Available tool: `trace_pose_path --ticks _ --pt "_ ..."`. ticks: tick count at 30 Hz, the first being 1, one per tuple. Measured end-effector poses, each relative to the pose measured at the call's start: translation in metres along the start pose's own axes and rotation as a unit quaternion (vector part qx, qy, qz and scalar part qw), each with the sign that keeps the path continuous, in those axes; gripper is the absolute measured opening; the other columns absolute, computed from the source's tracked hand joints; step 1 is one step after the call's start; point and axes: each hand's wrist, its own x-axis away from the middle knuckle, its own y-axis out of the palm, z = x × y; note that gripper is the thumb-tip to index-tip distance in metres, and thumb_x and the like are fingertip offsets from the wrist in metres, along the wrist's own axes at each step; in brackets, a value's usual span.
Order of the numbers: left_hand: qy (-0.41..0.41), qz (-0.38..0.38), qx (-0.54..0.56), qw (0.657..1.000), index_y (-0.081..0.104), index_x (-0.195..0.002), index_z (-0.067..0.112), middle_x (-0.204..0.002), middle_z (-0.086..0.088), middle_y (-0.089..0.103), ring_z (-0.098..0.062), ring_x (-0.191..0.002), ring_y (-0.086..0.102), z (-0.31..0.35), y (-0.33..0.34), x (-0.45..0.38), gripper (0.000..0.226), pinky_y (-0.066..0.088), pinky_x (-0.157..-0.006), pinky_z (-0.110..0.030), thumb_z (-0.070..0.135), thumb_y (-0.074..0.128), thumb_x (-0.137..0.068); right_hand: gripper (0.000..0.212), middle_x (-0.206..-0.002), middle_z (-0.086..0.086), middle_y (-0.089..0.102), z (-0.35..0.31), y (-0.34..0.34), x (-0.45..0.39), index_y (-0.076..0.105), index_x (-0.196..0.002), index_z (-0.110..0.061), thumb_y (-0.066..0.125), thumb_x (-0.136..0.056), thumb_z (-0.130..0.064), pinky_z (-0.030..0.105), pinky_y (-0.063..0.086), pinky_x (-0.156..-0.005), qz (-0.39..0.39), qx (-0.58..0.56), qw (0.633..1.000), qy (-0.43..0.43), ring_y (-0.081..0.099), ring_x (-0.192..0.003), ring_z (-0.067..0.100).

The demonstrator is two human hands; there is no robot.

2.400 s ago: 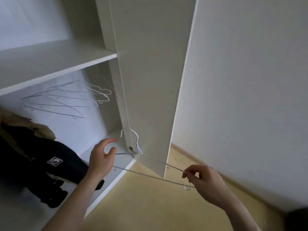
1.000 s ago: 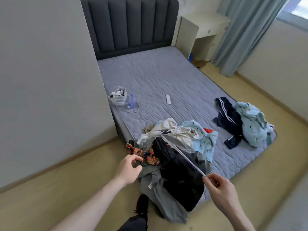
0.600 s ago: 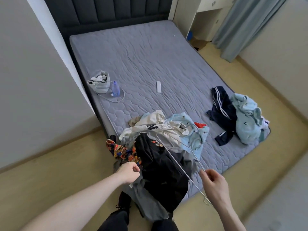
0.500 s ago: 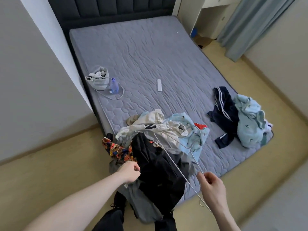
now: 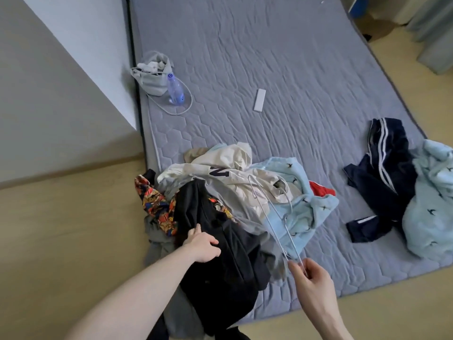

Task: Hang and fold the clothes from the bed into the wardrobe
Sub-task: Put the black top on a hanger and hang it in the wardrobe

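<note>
Left hand (image 5: pixel 202 244) is down on the black garment (image 5: pixel 220 253), fingers curled into the cloth at about 7 o'clock of the heap, while the right hand (image 5: pixel 312 280) at 5 o'clock pinches the near end of the wire hanger (image 5: pixel 272 217) between thumb and fingertips. The hanger stretches away toward 12 o'clock, its far end lying over the cream hoodie (image 5: pixel 232 173) and the light blue fleece (image 5: pixel 301 197).

Here's the danger: that black piece drapes over the foot edge of the bed (image 5: pixel 294 69) with grey cloth under it, and a pull from one corner looks likely to drag the patterned shirt (image 5: pixel 157 204) and the grey layers onto the floor with it. The hanger's thin wire sits right across the pile, so I judge it could snag a fold or a hood cord as the garment lifts. And a fingertip pinch on one end gives little control if the wire twists.

Hard to read: what kind of garment the black one is, or where its neck opening lies. The hanger may be two wires held together; I cannot tell. A second heap, navy striped trousers (image 5: pixel 382 163) and more blue fleece, runs off the frame at 3 o'clock. The wardrobe is out of view. A water bottle (image 5: pixel 175 90) and small bag (image 5: pixel 153 74) sit at 11 o'clock.
</note>
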Motion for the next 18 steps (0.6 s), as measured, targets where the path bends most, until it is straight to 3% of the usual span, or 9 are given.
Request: trace_pose_path --ticks 3,5,8,12,13,15,18 --pt "-0.017 0.006 0.019 1.000 0.059 -0.140 0.042 -0.172 -0.009 -0.001 -0.030 -0.158 -0.006 0.015 0.027 -0.033 0.053 0.013 -0.127 -0.047 0.042 0.065 -0.087 0.047 -0.058 -0.007 0.026 0.026 0.001 -0.028 0.026 -0.069 -0.017 0.066 -0.093 -0.023 0.035 0.024 -0.058 -0.019 -0.006 1.000 -0.001 0.023 -0.054 0.010" --pt "-0.017 0.060 0.033 0.998 0.058 -0.141 0.032 -0.168 -0.003 0.021 -0.027 -0.156 0.013 0.019 0.041 -0.043 0.051 0.020 -0.125 -0.043 0.035 0.062 -0.090 0.047 -0.059 -0.007 0.026 0.042 0.005 -0.038 0.026 -0.070 -0.018 0.067 -0.093 -0.024 0.034 0.024 -0.059 -0.039 -0.011 0.999 0.003 0.024 -0.056 0.011" --pt "-0.001 0.133 0.048 0.990 0.061 -0.135 0.022 -0.147 0.001 0.053 -0.023 -0.138 0.047 0.015 0.045 -0.038 0.042 0.033 -0.120 -0.037 0.029 0.062 -0.094 0.048 -0.060 -0.006 0.027 0.056 0.011 -0.037 0.026 -0.070 -0.018 0.068 -0.093 -0.024 0.034 0.025 -0.059 -0.057 -0.003 0.998 0.007 0.025 -0.057 0.011" --pt "-0.006 0.172 0.142 0.975 0.075 -0.093 0.037 -0.107 0.011 0.073 -0.013 -0.108 0.066 0.001 0.025 -0.008 0.004 0.053 -0.101 -0.035 0.036 0.074 -0.089 0.049 -0.058 -0.007 0.027 0.057 0.010 -0.020 0.026 -0.068 -0.016 0.070 -0.090 -0.021 0.035 0.029 -0.060 -0.058 -0.008 0.998 0.019 0.027 -0.056 0.011" --pt "-0.004 0.177 0.166 0.970 0.074 -0.088 0.036 -0.096 0.013 0.073 -0.011 -0.097 0.068 -0.002 0.020 0.002 0.004 0.055 -0.095 -0.034 0.037 0.077 -0.087 0.050 -0.057 -0.007 0.027 0.055 0.008 -0.015 0.026 -0.068 -0.016 0.070 -0.089 -0.021 0.035 0.030 -0.061 -0.058 -0.008 0.998 0.021 0.028 -0.057 0.012" --pt "-0.003 0.159 0.206 0.966 0.071 -0.101 0.031 -0.092 0.012 0.070 -0.009 -0.090 0.066 -0.006 0.015 0.027 0.018 0.055 -0.089 -0.030 0.038 0.078 -0.087 0.050 -0.056 -0.007 0.027 0.046 0.002 -0.002 0.025 -0.069 -0.017 0.071 -0.088 -0.021 0.035 0.030 -0.062 -0.062 -0.012 0.998 0.024 0.028 -0.057 0.011" --pt "0.002 0.116 0.280 0.953 0.061 -0.124 0.026 -0.103 0.009 0.067 -0.006 -0.093 0.064 -0.007 0.019 0.076 0.034 0.046 -0.076 -0.017 0.037 0.072 -0.093 0.050 -0.056 -0.007 0.028 0.032 -0.011 0.020 0.025 -0.069 -0.017 0.071 -0.088 -0.020 0.034 0.030 -0.062 -0.074 -0.009 0.997 0.005 0.027 -0.054 0.009"
